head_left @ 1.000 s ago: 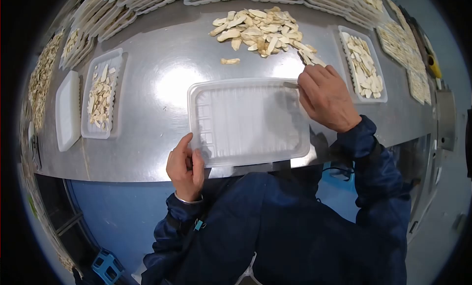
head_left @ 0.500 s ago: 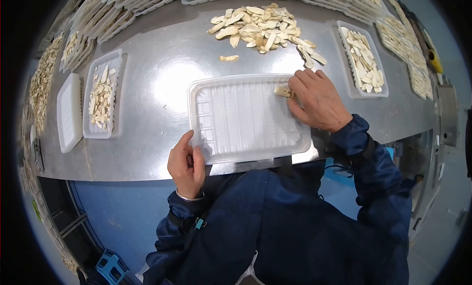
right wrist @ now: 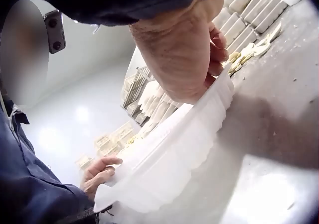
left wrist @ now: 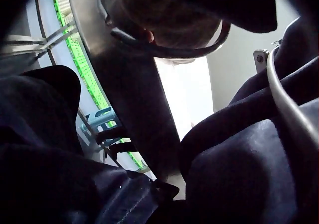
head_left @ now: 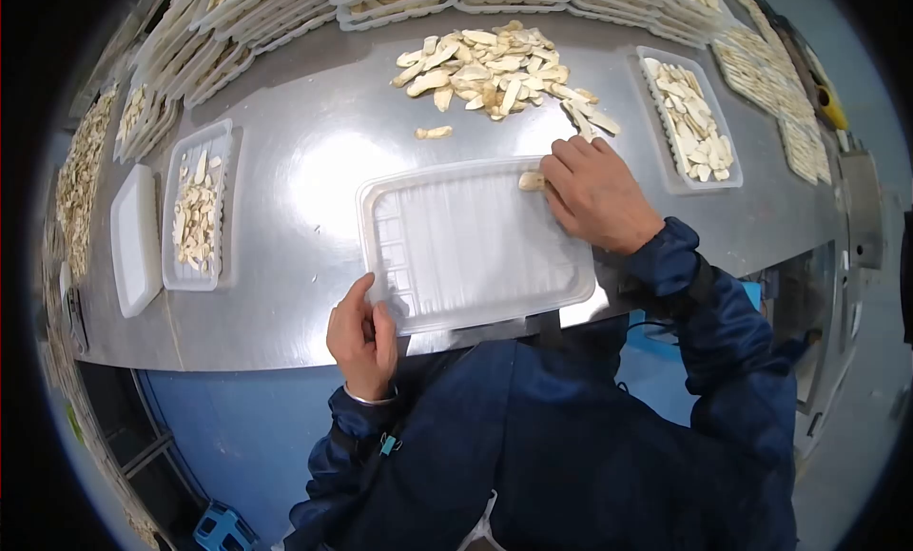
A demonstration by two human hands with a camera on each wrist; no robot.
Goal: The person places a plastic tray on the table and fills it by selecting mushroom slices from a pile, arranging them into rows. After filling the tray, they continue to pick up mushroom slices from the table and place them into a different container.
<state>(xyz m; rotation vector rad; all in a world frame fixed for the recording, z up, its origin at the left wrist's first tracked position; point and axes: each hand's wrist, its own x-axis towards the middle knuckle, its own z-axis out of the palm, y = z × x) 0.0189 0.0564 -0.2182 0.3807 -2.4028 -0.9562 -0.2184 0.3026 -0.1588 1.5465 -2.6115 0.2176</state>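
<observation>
A shallow white plastic tray (head_left: 475,251) sits at the table's near edge between the hands. My right hand (head_left: 599,194) is over its far right corner, fingers curled, pinching a pale dried mushroom slice (head_left: 531,181) just inside the rim. In the right wrist view that hand (right wrist: 174,59) bends over the tray wall (right wrist: 164,169), its fingertips partly hidden. My left hand (head_left: 361,337) rests beside the near left corner, index finger and thumb loosely bent with their tips at the rim. The left wrist view shows mostly dark sleeves.
Beyond the tray lies a heap of mushroom slices (head_left: 485,71), with one stray slice (head_left: 434,133). Filled trays stand at the right (head_left: 689,123) and left (head_left: 197,209), beside an upturned white tray (head_left: 136,242). Stacked filled trays (head_left: 399,4) line the back.
My right hand has moved left and slightly inward over the tray corner, and the slice in its fingers now shows more. The left hand stays at the tray's left edge.
</observation>
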